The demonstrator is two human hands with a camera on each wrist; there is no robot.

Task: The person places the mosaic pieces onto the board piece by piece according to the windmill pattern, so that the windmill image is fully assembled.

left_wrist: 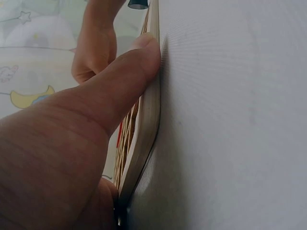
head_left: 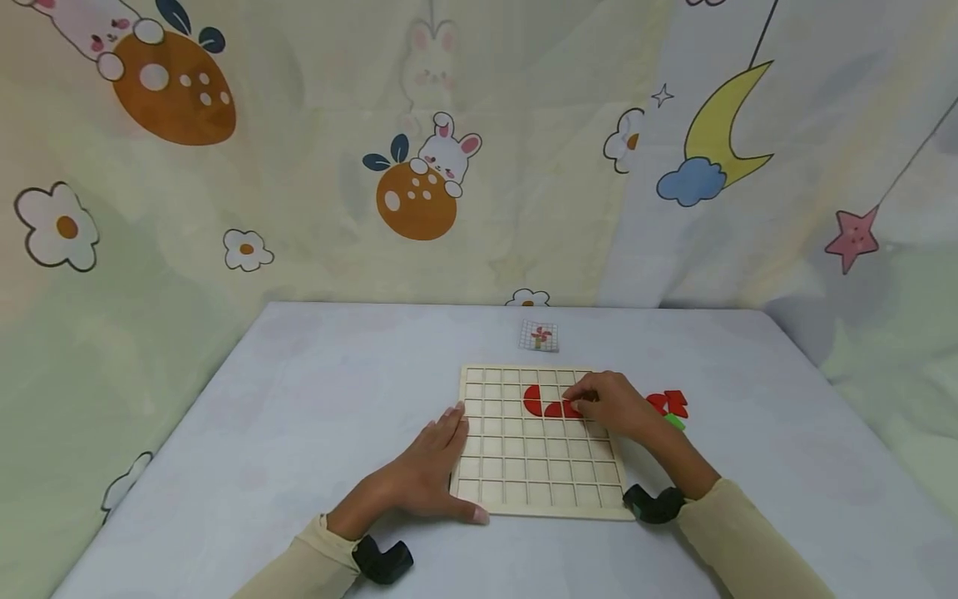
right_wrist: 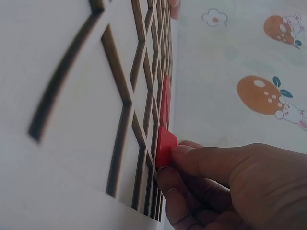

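Observation:
A pale wooden grid board [head_left: 542,474] lies flat on the table. My left hand [head_left: 427,467] rests against its left edge with straight fingers, and the thumb lies along the front edge. Near the board's back right, my right hand [head_left: 619,408] pinches a red piece [right_wrist: 165,145] between thumb and fingers, down at the grid. Just left of it on the board sits a red rounded piece [head_left: 553,410], and a red quarter-round piece group [head_left: 532,400] lies further left. In the right wrist view the pinched piece partly hides behind the thumb.
Right of the board lie several loose red pieces [head_left: 676,403] and a green piece [head_left: 675,422]. Behind the board is a small card [head_left: 539,336] with a pinwheel picture on a grid. A patterned cloth [head_left: 322,191] hangs behind the white table [head_left: 337,366].

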